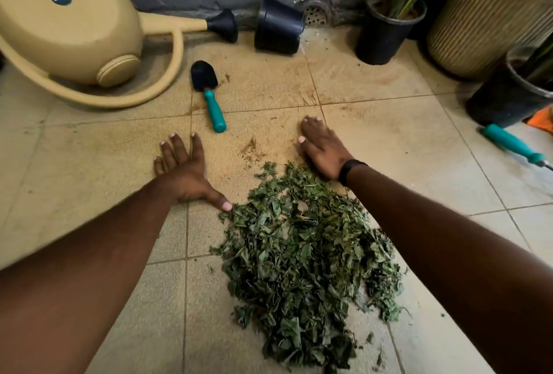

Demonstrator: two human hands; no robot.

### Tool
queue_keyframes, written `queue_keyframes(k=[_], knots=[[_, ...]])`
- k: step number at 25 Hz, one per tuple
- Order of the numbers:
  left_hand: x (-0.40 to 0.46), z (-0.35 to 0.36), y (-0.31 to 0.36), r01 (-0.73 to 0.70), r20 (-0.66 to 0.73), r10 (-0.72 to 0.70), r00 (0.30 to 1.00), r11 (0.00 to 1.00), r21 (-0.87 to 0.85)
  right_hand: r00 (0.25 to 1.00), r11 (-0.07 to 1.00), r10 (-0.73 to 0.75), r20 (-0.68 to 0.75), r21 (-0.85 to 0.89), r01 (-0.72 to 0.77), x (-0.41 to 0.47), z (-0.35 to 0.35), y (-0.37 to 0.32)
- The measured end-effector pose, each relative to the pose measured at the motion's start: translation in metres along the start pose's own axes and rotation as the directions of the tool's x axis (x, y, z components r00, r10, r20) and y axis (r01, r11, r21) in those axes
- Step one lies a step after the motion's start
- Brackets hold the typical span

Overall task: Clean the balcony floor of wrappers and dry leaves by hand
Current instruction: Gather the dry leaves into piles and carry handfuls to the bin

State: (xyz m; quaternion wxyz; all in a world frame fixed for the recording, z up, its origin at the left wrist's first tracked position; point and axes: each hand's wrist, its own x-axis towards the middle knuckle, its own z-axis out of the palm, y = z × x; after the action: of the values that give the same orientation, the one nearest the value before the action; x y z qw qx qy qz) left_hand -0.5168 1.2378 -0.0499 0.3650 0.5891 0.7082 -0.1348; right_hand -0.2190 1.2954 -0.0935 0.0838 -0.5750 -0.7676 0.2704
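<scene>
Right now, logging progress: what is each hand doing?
Left hand: open, flat on the beige tiled floor, thumb touching the pile of dry green leaves.
Right hand: open, flat on the floor at the pile's far edge.

Both arms are stretched forward and down. The left hand is laid flat, palm down, fingers spread and thumb splayed right. The right hand is likewise flattened, a dark band worn at its wrist.

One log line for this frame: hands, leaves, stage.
left hand: open, flat on tile | right hand: open, flat on tile | pile of dry green leaves: heaped between hands | stage: gathering
</scene>
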Motion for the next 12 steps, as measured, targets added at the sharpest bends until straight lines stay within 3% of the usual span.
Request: queue_keyframes(k=[1,3,6,8,12], knots=[[0.0,0.0,-0.001,-0.002,0.001,0.002,1.0,1.0,-0.002,0.998,0.996,-0.048,0.04,0.071,0.045,-0.012,0.002,-0.006],[0.001,0.001,-0.001,-0.003,-0.003,0.003,1.0,1.0,0.004,0.997,0.98,-0.062,-0.046,0.186,0.07,-0.022,0.003,-0.006],[0.002,0.0,-0.001,0.006,-0.004,-0.006,1.0,1.0,0.003,0.944,0.961,0.22,-0.244,0.221,-0.166,0.008,-0.012,0.006],[0.002,0.002,0.001,0.017,-0.01,-0.017,1.0,1.0,0.005,0.95,0.967,0.246,-0.193,0.113,-0.228,0.02,-0.016,0.002],[0.001,0.006,0.001,0.013,-0.054,-0.013,0.998,1.0,-0.013,0.995,0.998,-0.057,0.083,0.034,0.054,-0.024,0.018,-0.045]])
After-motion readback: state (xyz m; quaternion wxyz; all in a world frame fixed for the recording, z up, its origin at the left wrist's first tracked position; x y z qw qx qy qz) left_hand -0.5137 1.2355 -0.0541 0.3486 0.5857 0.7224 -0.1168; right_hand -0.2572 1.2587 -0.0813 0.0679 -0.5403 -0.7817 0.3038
